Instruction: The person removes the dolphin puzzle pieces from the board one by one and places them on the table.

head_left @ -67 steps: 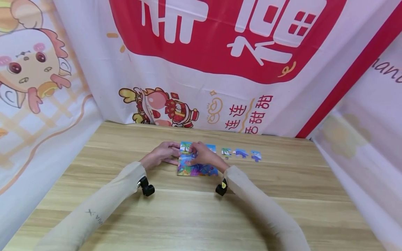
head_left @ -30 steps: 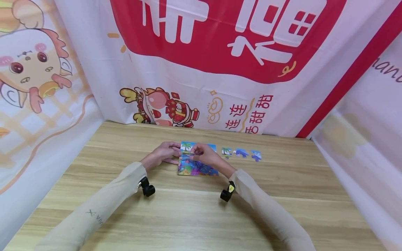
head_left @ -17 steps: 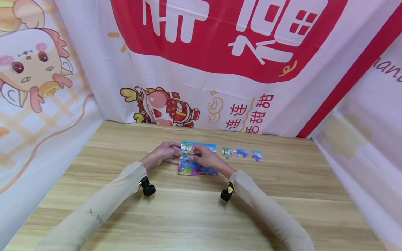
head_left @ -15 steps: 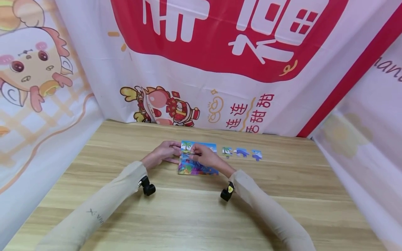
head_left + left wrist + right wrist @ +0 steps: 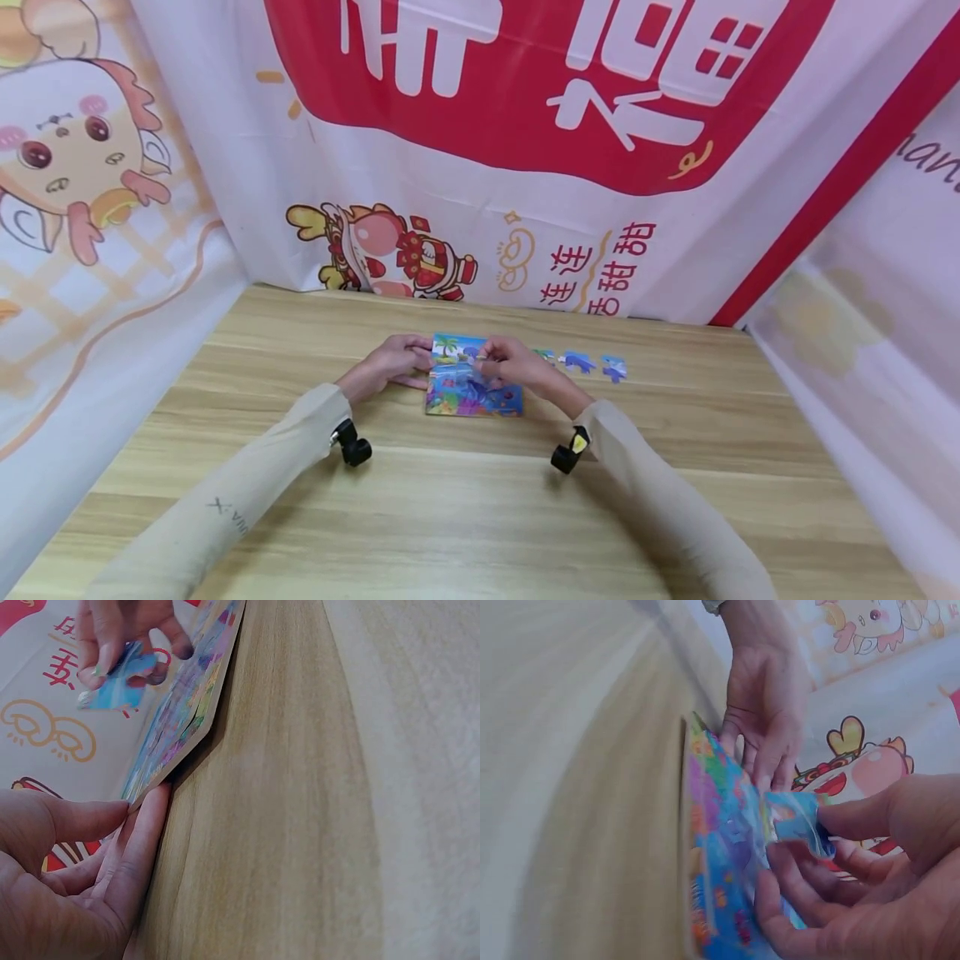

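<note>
A colourful jigsaw puzzle (image 5: 450,402) with a palm tree and sea scene lies on the table. At its left edge my left hand (image 5: 386,363) grips the puzzle's border, thumb on top and fingers along the side, as the left wrist view (image 5: 90,870) also shows. My right hand (image 5: 521,367) is over the puzzle's upper right part. Between its thumb and fingertips it pinches a blue puzzle piece (image 5: 793,816), tilted up off the picture. In the left wrist view that piece (image 5: 120,693) hangs from the fingers. My right hand covers part of the picture.
Right of the puzzle, loose pieces lie in a row: a palm tree piece (image 5: 544,355) partly behind my right hand, a purple-blue piece (image 5: 577,361) and another blue piece (image 5: 613,368). A printed cloth (image 5: 450,192) hangs behind the wooden table (image 5: 450,508).
My right hand has moved right across the puzzle from beside the palm tree, and a blue puzzle piece now shows in its fingers. The left hand stays at the left edge.
</note>
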### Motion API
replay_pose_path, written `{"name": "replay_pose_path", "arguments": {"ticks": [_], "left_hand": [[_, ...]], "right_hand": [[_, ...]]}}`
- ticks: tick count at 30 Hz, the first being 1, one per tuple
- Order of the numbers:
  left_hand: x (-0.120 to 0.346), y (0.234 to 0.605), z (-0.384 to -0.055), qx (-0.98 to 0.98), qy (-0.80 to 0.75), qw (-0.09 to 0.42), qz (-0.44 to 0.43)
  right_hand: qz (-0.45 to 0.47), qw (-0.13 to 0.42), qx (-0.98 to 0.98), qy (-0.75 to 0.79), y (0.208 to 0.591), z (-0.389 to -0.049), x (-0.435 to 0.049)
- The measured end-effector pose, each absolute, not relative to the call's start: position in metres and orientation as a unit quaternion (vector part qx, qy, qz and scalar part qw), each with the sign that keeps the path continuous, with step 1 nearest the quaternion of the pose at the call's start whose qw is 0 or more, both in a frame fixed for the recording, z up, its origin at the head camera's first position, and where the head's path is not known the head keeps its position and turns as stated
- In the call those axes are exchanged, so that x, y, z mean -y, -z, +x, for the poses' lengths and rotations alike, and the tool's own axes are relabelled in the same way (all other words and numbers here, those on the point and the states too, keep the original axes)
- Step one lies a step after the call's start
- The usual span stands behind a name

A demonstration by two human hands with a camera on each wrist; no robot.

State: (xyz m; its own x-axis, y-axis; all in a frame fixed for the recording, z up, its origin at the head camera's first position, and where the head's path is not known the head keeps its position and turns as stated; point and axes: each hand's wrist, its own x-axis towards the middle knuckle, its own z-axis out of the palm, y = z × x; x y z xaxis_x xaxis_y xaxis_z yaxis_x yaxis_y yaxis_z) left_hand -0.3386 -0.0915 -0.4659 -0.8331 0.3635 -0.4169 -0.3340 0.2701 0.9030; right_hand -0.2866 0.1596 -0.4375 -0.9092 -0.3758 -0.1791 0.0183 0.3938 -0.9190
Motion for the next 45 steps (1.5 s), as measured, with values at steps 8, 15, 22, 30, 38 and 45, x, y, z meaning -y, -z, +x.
{"name": "replay_pose_path", "arguments": {"ticks": [8, 15, 22, 30, 38, 45], "left_hand": [[0.093, 0.463, -0.337, -0.747, -0.599, 0.290, 0.003], [0.091, 0.465, -0.336, -0.737, -0.613, 0.283, 0.016], [0.091, 0.466, -0.337, -0.738, -0.613, 0.281, 0.015], [0.091, 0.466, -0.338, -0.743, -0.606, 0.284, 0.012], [0.094, 0.465, -0.336, -0.744, -0.605, 0.283, 0.005], [0.093, 0.462, -0.334, -0.741, -0.609, 0.284, 0.012]], "right_hand": [[-0.095, 0.203, -0.804, 0.552, 0.446, -0.278, -0.168], [-0.110, 0.209, -0.811, 0.535, 0.439, -0.275, -0.172], [-0.073, 0.187, -0.809, 0.552, 0.431, -0.270, -0.195], [0.009, 0.139, -0.801, 0.582, 0.436, -0.267, -0.238], [-0.021, 0.087, -0.833, 0.547, 0.447, -0.254, -0.261], [-0.010, 0.076, -0.906, 0.416, 0.456, -0.245, -0.257]]}}
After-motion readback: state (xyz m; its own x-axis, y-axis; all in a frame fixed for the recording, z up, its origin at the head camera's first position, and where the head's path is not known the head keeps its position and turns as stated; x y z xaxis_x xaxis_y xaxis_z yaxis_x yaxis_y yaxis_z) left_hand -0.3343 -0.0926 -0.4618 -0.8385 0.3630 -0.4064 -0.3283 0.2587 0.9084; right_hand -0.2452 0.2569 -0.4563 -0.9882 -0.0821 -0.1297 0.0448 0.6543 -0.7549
